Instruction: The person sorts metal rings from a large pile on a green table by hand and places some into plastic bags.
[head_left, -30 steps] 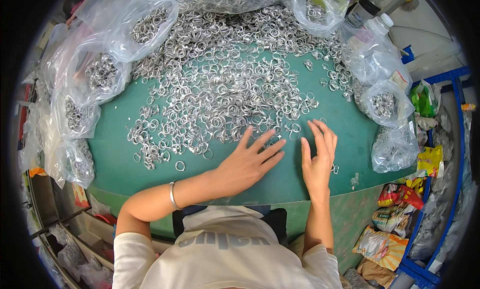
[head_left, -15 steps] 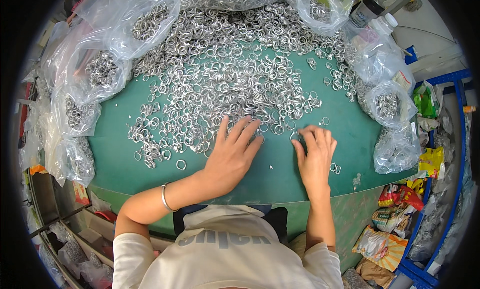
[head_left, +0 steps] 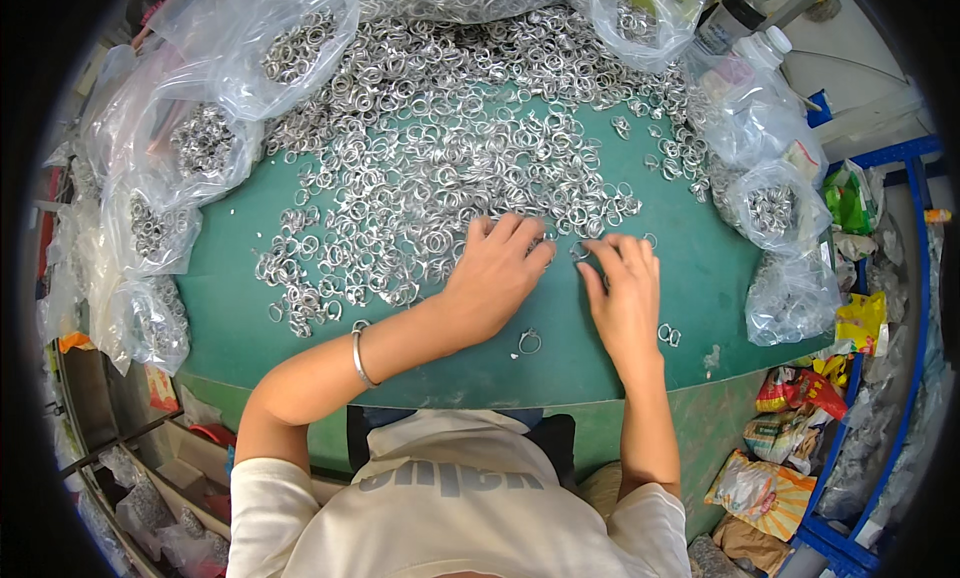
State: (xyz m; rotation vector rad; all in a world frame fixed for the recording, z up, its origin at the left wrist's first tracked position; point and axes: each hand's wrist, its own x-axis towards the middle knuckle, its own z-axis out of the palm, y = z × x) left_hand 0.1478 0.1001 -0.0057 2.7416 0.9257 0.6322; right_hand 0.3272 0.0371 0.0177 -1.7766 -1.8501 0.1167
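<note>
A: Both hands have slid forward to the near edge of the ring pile (head_left: 440, 158) on the counter (head_left: 720, 288).

B: Yes; left hand (head_left: 495, 278) and right hand (head_left: 625, 293) lie flat, fingers apart, gripping nothing, sorting under way.

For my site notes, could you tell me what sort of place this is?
Probably a small workshop sorting bench: a green table heaped with loose metal rings, clear plastic bags of the same rings along its edges, and both hands, left hand and right hand, at the heap's near edge.
</note>
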